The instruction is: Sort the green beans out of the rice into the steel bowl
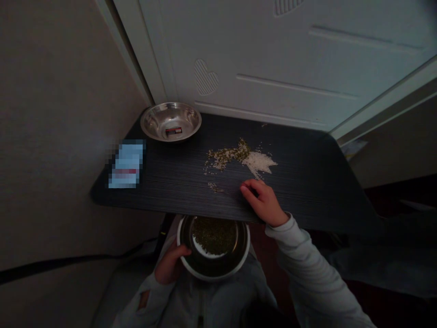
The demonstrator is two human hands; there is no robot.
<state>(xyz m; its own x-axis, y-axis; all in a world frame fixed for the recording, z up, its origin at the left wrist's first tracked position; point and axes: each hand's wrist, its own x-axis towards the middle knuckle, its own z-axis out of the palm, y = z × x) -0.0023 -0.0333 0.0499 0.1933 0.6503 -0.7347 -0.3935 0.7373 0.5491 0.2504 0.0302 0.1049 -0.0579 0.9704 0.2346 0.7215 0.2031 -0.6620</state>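
Steel gleams dimly in 2 bowls. The near bowl (218,269), with green grains (215,234) inside it, is at the person's lap, just below the near edge of the dark surface (314,177). The left hand (170,265) grips its left side, thumb over the rim. The right hand (264,204) is over the near part of the surface, to the right of and beyond that bowl, its fingers curled and the thumb close to the index finger; I cannot tell whether anything is pinched there.

Just beyond the right hand lies a pile of white grains (259,163), touching a mixed green and white patch (227,157) on its left. A small scatter of grains (213,187) lies left of the right hand. The far bowl (164,119) stands at the far left, near a pixelated pale object (128,159).
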